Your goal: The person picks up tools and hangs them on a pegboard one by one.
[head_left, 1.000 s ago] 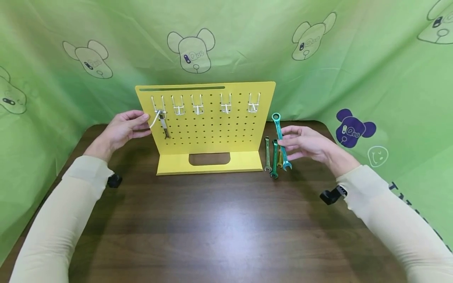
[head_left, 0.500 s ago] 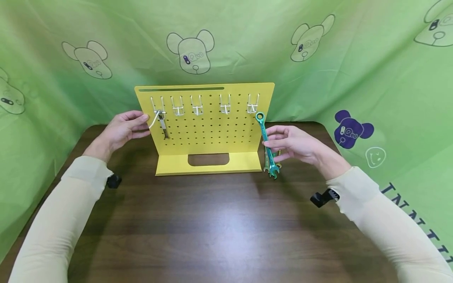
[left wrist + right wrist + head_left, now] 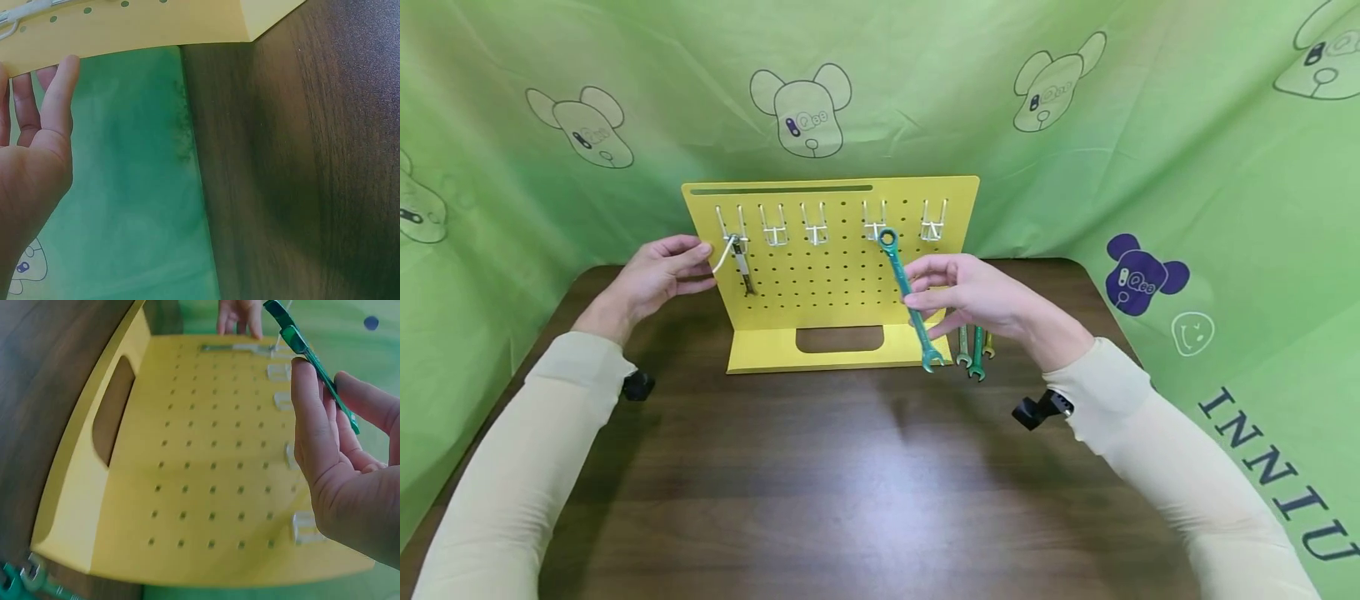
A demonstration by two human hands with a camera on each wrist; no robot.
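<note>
My right hand (image 3: 973,300) pinches a teal combination wrench (image 3: 912,302) between thumb and fingers, ring end up and open end down. It hangs in front of the right half of a yellow pegboard (image 3: 842,310), its ring near a white double hook (image 3: 874,223). In the right wrist view the wrench (image 3: 319,370) is seen from its side, apart from the board. My left hand (image 3: 658,275) holds the pegboard's left edge, with the thumb at the front; the left wrist view shows fingers (image 3: 59,100) along that edge. A silver wrench (image 3: 742,265) hangs from the leftmost hook.
Several white hooks line the board's upper part, among them the far right hook (image 3: 932,223). Right of the base lie more wrenches, a green wrench (image 3: 977,357) among them, partly behind my hand. The brown table (image 3: 850,483) extends in front; a green printed curtain (image 3: 910,108) surrounds it.
My right hand has carried the teal wrench left, from beside the other wrenches to in front of the pegboard. My left hand has stayed at the board's edge.
</note>
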